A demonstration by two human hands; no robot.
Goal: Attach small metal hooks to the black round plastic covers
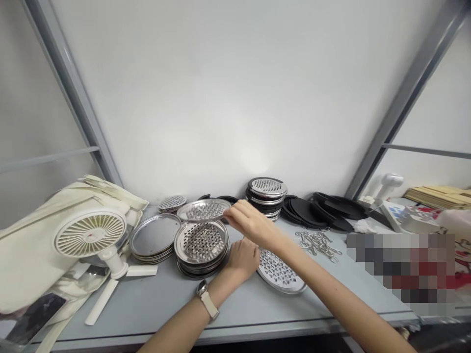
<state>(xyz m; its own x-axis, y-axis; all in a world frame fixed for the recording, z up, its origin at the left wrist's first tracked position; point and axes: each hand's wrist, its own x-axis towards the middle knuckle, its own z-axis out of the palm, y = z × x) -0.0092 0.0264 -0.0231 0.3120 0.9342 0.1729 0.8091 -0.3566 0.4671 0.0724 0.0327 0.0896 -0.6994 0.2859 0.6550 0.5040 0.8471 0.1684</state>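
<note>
My right hand pinches the right rim of a round metal grater disc and holds it above a stack of similar grater discs. My left hand, with a watch on its wrist, is low over the table just right of that stack. Its fingers are curled; what they hold, if anything, is hidden. Close to its right side, partly behind my right forearm, lies another round grater disc. Plain round metal plates are piled left of the stack.
A white fan and a cream bag occupy the left. Behind are a smaller perforated disc stack and a taller stack. Black round parts and metal wire clips lie right, before a white wall.
</note>
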